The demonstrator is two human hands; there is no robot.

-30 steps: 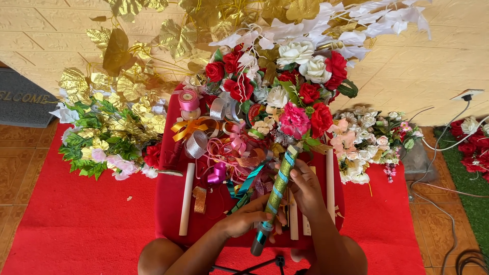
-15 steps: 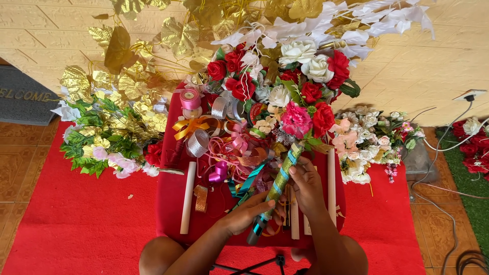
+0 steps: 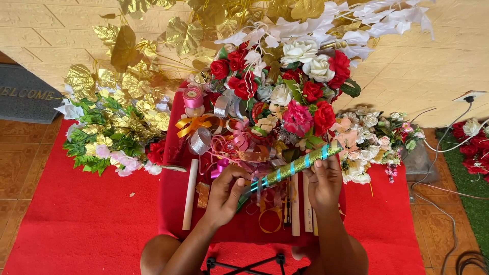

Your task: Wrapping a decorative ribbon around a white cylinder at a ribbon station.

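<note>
Stick (image 3: 295,167) wrapped in green glitter and teal ribbon, held slantwise over the red cloth (image 3: 102,224), gripped near its 2 o'clock end by right hand (image 3: 323,184), left hand (image 3: 227,196) pinching the 8 o'clock end; best wound taut, spirals evenly spaced.

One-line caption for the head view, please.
Both hands, left hand and right hand, hold a glittery green stick striped with teal ribbon over a red cloth.

Stick (image 3: 298,165) btwn hands; flowers (image 3: 285,76) behind, ribbons (image 3: 204,127) left.
</note>
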